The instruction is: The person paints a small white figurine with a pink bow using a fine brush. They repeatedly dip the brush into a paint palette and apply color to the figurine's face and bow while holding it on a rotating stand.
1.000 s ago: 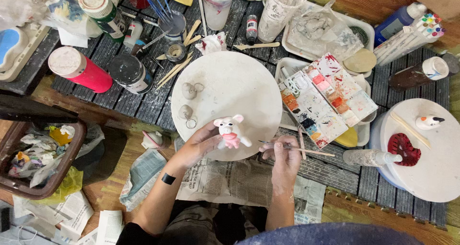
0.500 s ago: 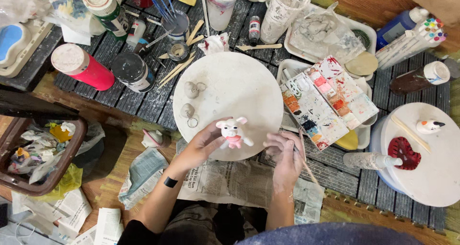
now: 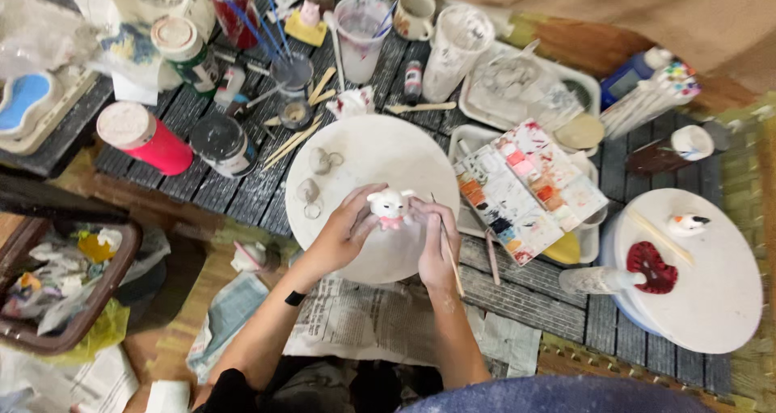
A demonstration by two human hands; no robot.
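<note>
**Both hands on small clay figure over round white board**

Left hand (image 3: 343,237) cups the small white figure (image 3: 390,207) from its left side, fingers curled around the body. Right hand (image 3: 436,237) closes on the figure from the right and also grips a thin brush (image 3: 449,258) between its fingers, handle pointing down toward the person. The figure is white with a pink patch low on its front; it sits raised above the near half of the round white board (image 3: 380,154), between the two hands.

On the board's left part lie a few small grey clay lumps (image 3: 309,191). Just beside the board's right edge is a paint palette (image 3: 529,188) with many colour wells, resting on a white tray. Further right, a second round board (image 3: 711,288) carries a red heart shape (image 3: 651,267) and a small white piece (image 3: 685,222). Left of the first board stands a pink jar (image 3: 145,138). Newspaper (image 3: 364,320) lies under the forearms at the desk's near edge.
</note>
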